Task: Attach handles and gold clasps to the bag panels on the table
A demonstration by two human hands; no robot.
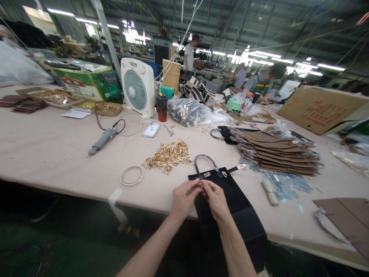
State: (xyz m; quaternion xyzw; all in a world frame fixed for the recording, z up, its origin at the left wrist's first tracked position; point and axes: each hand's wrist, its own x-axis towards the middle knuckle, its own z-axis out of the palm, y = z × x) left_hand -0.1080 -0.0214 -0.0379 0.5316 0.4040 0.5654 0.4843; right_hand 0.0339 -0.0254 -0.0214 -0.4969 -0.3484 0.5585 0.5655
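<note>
My left hand point(184, 194) and my right hand point(215, 197) meet at the table edge, their fingertips pinched together on a small gold metal fitting point(200, 184). Fingers cover most of it, so its exact shape is hidden. Beneath them lies a black bag panel point(230, 192), hanging over the edge toward me. A looped handle point(206, 157) wrapped in clear film stands at its top, beside a gold clasp plate point(207, 174) and a strap with a gold tip point(241, 166). Just beyond my hands is a loose heap of gold fittings point(170, 154).
An electric screwdriver point(102, 141) lies at left, near a roll of tape point(132, 175). Behind stand a white fan point(138, 86) and a dark tumbler point(162, 107). Brown panels point(276, 150) are stacked at right, before a cardboard box point(325, 107). A person point(261, 82) works across the table.
</note>
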